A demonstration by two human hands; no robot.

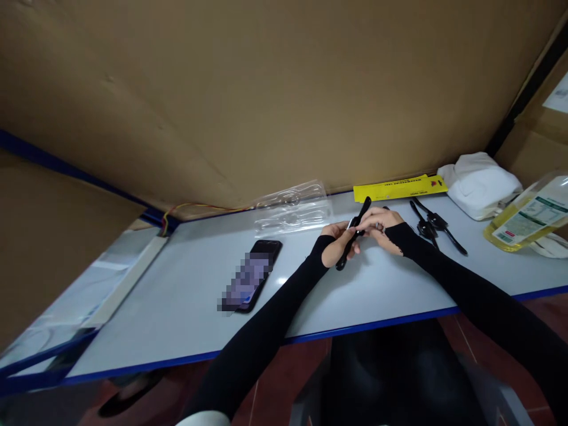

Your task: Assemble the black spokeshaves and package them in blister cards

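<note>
A black spokeshave (pixel 341 262) with two long handles is held slanting above the table. My left hand (pixel 336 242) is wrapped around its middle, the thumb lying along it. My right hand (pixel 384 223) is closed at the same middle part, its fingertips pinching near the blade area. A small pale patch shows between the hands; what it is I cannot make out. To the right of my right hand, two more black spokeshaves (pixel 449 232) lie side by side on the table.
Yellow printed cards (pixel 399 189) and clear plastic trays (pixel 290 210) lie along the back cardboard wall (pixel 284 89). A phone (pixel 254 278) lies left of my hands. At the right are a white cloth bundle (pixel 481 183) and a bottle of yellow liquid (pixel 523 216). The table's blue edge (pixel 377 325) runs in front.
</note>
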